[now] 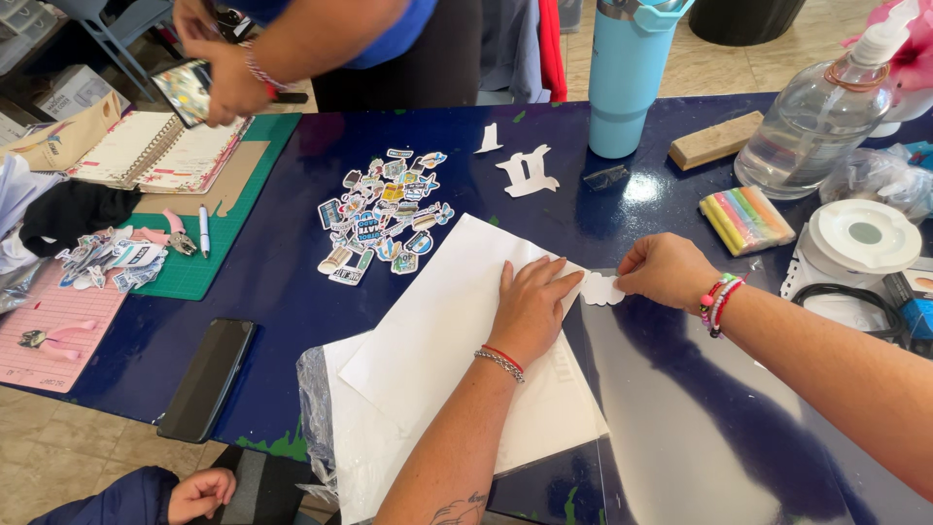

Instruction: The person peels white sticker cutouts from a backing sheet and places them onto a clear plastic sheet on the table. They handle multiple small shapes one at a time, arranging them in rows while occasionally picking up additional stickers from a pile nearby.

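Observation:
My left hand (530, 306) lies flat, fingers together, on a white sheet of paper (437, 340) on the dark blue table (282, 292). My right hand (666, 270) pinches a small white cut-out shape (601, 289) at the edge of a clear glossy film sheet (700, 428), just right of the left fingertips. A pile of small colourful stickers (384, 214) sits beyond the paper, to the left.
A light blue bottle (627, 73), white paper scraps (528, 171), a wooden block (714, 139), a clear pump bottle (826, 122), pastel chalks (746, 216) and a white tape dispenser (860, 238) stand behind. A black phone (207, 379), green cutting mat (209, 253) and notebook (160, 151) are left. Another person (321, 39) stands across the table; a third person's hand (199, 491) is at bottom left.

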